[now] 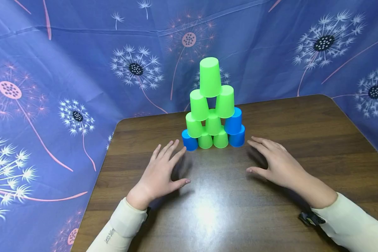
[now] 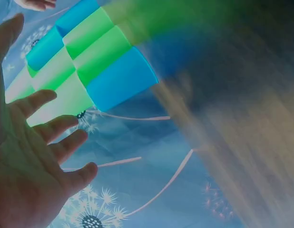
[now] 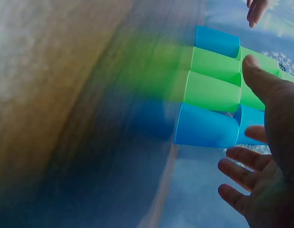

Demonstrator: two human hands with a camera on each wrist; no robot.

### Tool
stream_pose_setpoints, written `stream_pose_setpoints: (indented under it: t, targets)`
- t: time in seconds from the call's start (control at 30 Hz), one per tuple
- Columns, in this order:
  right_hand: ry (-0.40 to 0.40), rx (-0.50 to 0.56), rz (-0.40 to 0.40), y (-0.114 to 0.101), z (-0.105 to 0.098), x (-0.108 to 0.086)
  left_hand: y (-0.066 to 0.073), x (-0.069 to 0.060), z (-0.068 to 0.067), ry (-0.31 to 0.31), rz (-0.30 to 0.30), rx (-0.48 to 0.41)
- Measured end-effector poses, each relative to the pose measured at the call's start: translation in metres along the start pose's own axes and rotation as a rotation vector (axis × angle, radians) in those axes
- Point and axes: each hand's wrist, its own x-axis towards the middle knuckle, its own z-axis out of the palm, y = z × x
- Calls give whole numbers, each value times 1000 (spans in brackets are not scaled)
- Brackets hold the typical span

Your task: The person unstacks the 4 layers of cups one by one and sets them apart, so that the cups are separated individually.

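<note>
A pyramid of upside-down plastic cups stands on the wooden table, topped by a single green cup point(image 1: 210, 77). Two green cups sit under it; the row below has two green cups and a blue cup point(image 1: 233, 120) on the right. At the base, a blue cup point(image 1: 189, 140) and another blue cup point(image 1: 237, 137) flank two green ones. My left hand point(image 1: 159, 171) is spread in front of the pyramid's left side, apart from the cups. To the right, my right hand point(image 1: 278, 162) hovers with fingers extended and thumb apart, holding nothing. Both wrist views show the cups beyond the fingers.
The brown wooden table point(image 1: 214, 224) reflects a bright light near its front. Behind and to the left hangs a blue cloth point(image 1: 245, 42) printed with dandelions, close behind the pyramid. A dark strap point(image 1: 311, 218) shows at the right sleeve's cuff.
</note>
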Motion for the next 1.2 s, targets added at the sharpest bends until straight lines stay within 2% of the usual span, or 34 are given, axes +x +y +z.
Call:
stream_pose_setpoints:
  t: [0.3,0.4,0.5,0.67,0.93,1.07,1.2]
  targets:
    - [31,83,125,7,0,16,-15,27,-18,125,-80,-159]
    - [28,113,170,12,2,23,-19,41,-28,184,-97,-219]
    - [28,163,215,18,4,32,-22,58,-38,272,-102,-276]
    - [19,244,272,28,11,48,-22,87,-55,383,-91,-366]
    - [-38,327,325,36,21,67,-12,127,-76,452,-76,-463]
    - [-80,357,346,39,26,72,-6,142,-83,471,-68,-519]
    - [-103,378,358,40,29,75,-1,155,-90,473,-85,-580]
